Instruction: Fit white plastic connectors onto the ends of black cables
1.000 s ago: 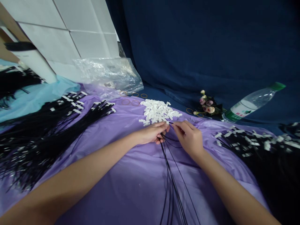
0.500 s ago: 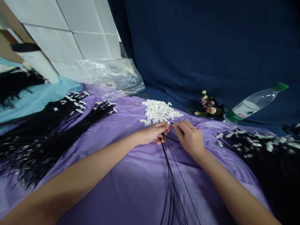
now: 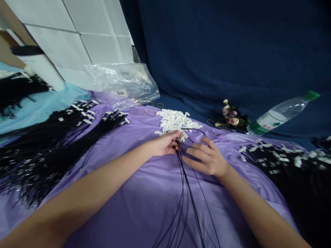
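My left hand [image 3: 168, 143] is closed round several thin black cords [image 3: 190, 196], which hang from it down over the purple sheet. Right of it, my right hand [image 3: 207, 159] has its fingers curled round a black cord; one cord end arches above the hand and points left over a heap of small white plastic pieces [image 3: 173, 120]. More cords stretch between the two hands. The heap lies just beyond my left hand. Whether a white piece sits between my left fingertips is hidden.
Bundles of black cords with white ends [image 3: 85, 148] lie at left, and another dark bundle [image 3: 281, 162] at right. A clear plastic bag [image 3: 124, 81], rubber bands [image 3: 160, 105], artificial flowers [image 3: 231, 116] and a tilted bottle [image 3: 280, 113] are along the back. Purple sheeting [image 3: 124, 203] covers the surface.
My right hand has drawn back from my left fingertips and turned, its fingers now more spread along the cords. A cord end now arches above it. My left hand has shifted slightly left.
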The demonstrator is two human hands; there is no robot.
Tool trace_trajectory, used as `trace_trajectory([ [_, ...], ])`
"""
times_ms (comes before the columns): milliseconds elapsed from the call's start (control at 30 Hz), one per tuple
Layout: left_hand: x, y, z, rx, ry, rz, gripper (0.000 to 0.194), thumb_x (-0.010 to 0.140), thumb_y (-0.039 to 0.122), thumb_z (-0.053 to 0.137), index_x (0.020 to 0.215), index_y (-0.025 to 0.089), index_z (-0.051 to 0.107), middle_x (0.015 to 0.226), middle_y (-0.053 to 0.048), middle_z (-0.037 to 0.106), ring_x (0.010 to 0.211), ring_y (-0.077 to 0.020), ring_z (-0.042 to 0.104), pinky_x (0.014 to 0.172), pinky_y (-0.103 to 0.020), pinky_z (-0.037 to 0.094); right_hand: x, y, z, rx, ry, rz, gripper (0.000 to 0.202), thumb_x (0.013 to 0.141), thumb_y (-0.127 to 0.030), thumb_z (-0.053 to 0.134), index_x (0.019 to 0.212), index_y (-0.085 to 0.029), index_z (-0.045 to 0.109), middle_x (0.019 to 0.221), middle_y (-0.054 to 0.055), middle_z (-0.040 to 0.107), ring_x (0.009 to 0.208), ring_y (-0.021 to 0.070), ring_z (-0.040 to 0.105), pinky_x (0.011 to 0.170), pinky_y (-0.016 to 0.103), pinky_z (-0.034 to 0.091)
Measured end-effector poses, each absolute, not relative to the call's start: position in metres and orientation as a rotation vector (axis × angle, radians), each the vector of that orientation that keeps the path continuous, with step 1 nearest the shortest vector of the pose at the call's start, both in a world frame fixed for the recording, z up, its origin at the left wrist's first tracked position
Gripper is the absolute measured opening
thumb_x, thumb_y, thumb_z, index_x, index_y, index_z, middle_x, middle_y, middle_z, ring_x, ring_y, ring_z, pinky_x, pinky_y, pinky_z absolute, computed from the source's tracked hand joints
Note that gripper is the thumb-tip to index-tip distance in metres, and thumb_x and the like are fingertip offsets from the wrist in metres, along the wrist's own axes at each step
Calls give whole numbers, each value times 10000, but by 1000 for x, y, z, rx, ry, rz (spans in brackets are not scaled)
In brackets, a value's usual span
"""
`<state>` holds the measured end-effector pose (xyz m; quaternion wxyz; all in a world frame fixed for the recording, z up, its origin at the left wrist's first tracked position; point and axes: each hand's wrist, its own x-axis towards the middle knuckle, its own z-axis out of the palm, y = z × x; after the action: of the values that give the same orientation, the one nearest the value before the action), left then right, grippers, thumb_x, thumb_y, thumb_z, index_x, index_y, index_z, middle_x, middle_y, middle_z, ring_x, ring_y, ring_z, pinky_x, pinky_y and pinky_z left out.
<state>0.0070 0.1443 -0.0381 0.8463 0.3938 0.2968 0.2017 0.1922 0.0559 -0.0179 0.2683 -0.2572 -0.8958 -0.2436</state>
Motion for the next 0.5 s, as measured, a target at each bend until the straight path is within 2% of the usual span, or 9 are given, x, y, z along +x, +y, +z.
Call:
trace_trajectory([
  [100,8,144,-35,843,693,410,271,862,465,531,827,201,484,677,14,509,562,-88,484,534,-223,336,187,60,-21,-844,-2141,-222,174,837,-175,633,937,-301,701,866,-10,729,808,141,644,795,350,467],
  [167,9,142,-32,854,735,397,276,862,469,527,820,201,477,670,16,484,570,-93,502,518,-218,314,184,65,-19,-984,-1742,49,78,830,-203,649,853,-251,706,818,6,719,771,143,648,762,332,493],
  [233,9,141,-30,877,757,383,285,855,472,535,799,201,466,644,27,437,553,-85,489,506,-212,291,184,71,-10,-1049,-1258,288,97,833,-259,646,753,-222,687,778,7,693,756,145,647,756,327,514],
  [333,10,140,-32,919,747,376,320,837,509,552,794,206,461,628,39,393,547,-83,471,504,-212,290,194,78,12,-873,-757,626,116,794,-330,687,779,-216,671,738,-31,635,686,99,621,761,303,538],
  [433,10,141,-35,964,718,386,347,816,539,570,814,207,468,647,42,392,551,-83,466,501,-212,297,209,78,36,-721,-592,743,166,780,-362,706,846,-218,660,717,-73,598,602,32,575,710,214,542],
  [500,10,140,-35,978,721,372,340,821,536,559,820,208,468,658,41,399,553,-85,475,495,-211,290,213,74,44,-684,-566,740,197,767,-367,720,896,-233,655,681,-96,586,512,12,523,527,143,485],
])
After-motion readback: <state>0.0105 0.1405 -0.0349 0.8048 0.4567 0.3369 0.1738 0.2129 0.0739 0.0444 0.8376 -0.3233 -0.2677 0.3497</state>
